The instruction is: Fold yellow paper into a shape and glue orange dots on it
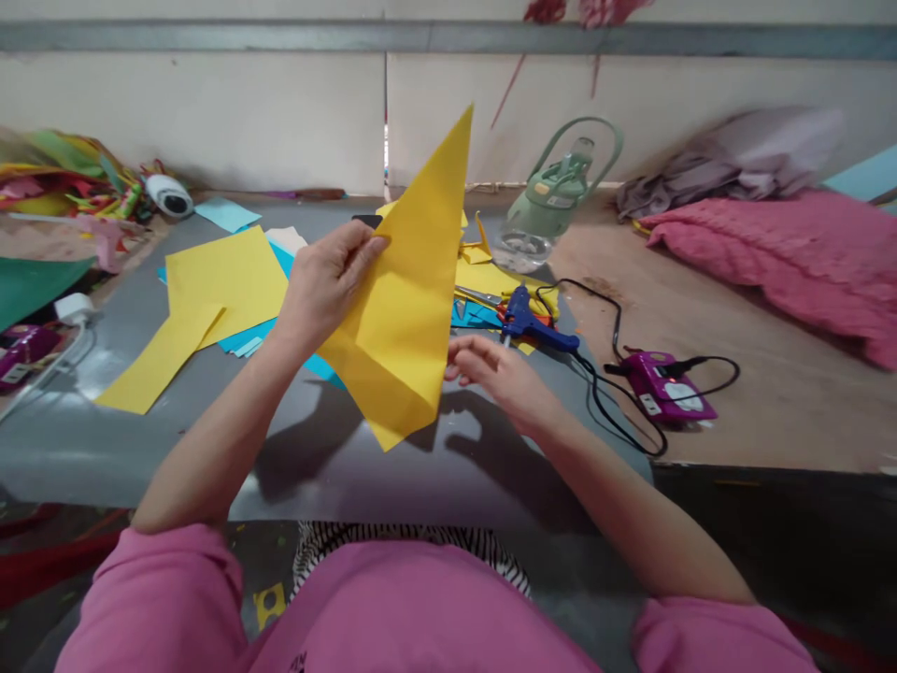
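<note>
My left hand point(328, 285) pinches a folded sheet of yellow paper point(413, 299) and holds it up above the grey mat point(336, 458), one corner pointing upward. My right hand point(494, 374) hovers low beside the sheet's right edge, its fingers loosely curled and apart, touching or almost touching the paper. Behind my right hand a blue glue gun point(529, 322) lies on the mat.
Flat yellow sheets point(210, 290) and blue paper lie on the left of the mat. A green jug point(557, 192), a purple device point(662, 383) with black cables, a pink cushion point(777, 252) and a heap of coloured scraps point(63, 178) surround the work area.
</note>
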`<state>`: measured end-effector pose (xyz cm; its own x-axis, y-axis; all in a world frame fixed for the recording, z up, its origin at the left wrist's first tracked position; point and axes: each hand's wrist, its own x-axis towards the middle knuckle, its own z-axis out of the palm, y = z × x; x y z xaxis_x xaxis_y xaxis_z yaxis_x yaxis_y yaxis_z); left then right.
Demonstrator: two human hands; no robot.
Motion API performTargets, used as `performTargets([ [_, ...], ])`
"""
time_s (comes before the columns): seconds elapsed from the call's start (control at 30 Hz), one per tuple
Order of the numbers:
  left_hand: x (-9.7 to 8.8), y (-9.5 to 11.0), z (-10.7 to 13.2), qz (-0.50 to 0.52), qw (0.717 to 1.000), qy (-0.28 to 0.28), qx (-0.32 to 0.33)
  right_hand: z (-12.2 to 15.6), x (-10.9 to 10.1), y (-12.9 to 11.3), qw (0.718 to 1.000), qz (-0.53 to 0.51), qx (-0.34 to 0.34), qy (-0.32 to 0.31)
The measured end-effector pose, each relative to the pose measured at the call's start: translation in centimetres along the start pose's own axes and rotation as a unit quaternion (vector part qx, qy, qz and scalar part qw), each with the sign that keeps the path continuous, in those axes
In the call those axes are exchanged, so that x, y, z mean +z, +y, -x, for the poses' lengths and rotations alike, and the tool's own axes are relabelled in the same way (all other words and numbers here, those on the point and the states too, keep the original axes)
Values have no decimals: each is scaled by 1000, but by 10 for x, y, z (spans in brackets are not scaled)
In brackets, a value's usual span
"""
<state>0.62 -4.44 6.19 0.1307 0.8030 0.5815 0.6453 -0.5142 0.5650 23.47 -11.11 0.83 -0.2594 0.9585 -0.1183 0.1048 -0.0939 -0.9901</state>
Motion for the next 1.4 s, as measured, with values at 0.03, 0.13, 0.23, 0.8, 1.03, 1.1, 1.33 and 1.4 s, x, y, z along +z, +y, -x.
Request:
performTargets([
  [0.03, 3, 2, 0, 7, 1000, -9, -8, -4, 0, -1, 1000, -1, -17, 15],
  [0.13, 10, 8, 2, 17, 998, -42, -31, -13, 4, -3, 1000, -16, -3, -11],
  [0.23, 12, 11, 1, 14, 998, -51, -42, -15, 9, -2, 997, -36, 56, -48],
  [0.8, 1, -13, 0, 124, 967, -187, -120, -7, -23, -16, 995, 84, -35, 34],
  [1.03, 15, 11, 26, 123, 958, -242, -92, -33, -10, -20, 999, -46, -15, 0],
  [1.1, 13, 13, 30, 113, 959, -240, -96, -35, -13, -23, 997, -49, -46, 47],
  [1.33, 12, 9, 34, 146, 936, -296, -122, -43, -21, -34, 993, -81, -66, 56],
  [1.4, 15, 5, 35, 176, 923, -309, -145, -47, -22, -32, 992, -87, -66, 70],
])
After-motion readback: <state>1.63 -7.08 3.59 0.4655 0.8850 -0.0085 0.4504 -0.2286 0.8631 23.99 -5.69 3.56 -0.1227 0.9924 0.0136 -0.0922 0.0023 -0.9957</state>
